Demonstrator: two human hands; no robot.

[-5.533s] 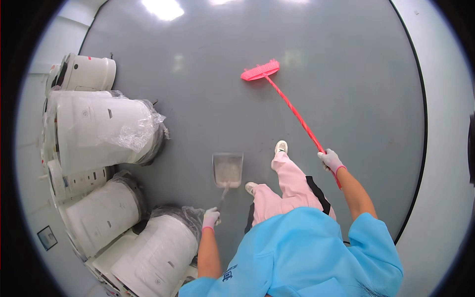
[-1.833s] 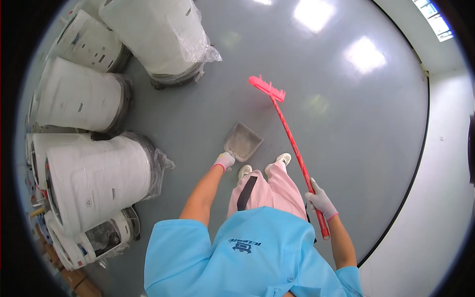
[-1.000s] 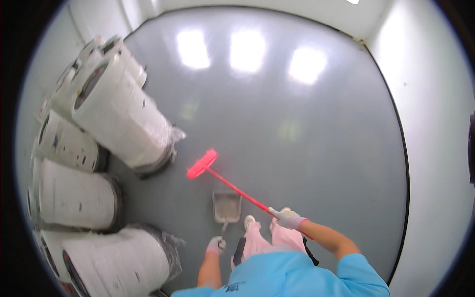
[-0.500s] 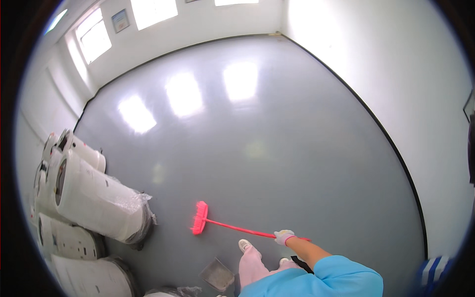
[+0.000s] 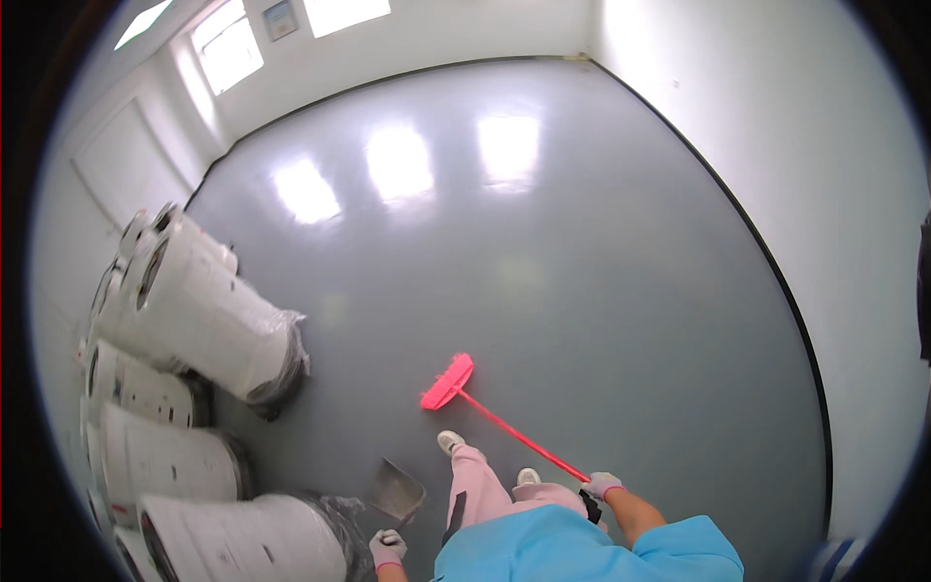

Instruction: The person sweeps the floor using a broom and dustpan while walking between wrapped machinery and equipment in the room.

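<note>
My right hand (image 5: 602, 486), in a white glove with a pink cuff, is closed on the red handle of a broom (image 5: 519, 432). Its bright pink head (image 5: 446, 380) lies on the floor ahead of my feet. Low on the left, my gloved left hand (image 5: 387, 545) is closed round the handle of a grey dustpan (image 5: 393, 490), whose pan shows left of my legs.
White drum-shaped units (image 5: 208, 310), some with plastic wrap, crowd the left wall. The grey floor (image 5: 582, 272) reflects windows (image 5: 226, 47). A white wall (image 5: 815, 194) edged with dark skirting runs along the right. A blue-and-white striped object (image 5: 836, 561) shows at lower right.
Since half a second ago the broom head has moved up and rightward in the picture, and my left hand has come into view. Earlier the camera faced more toward the drum units.
</note>
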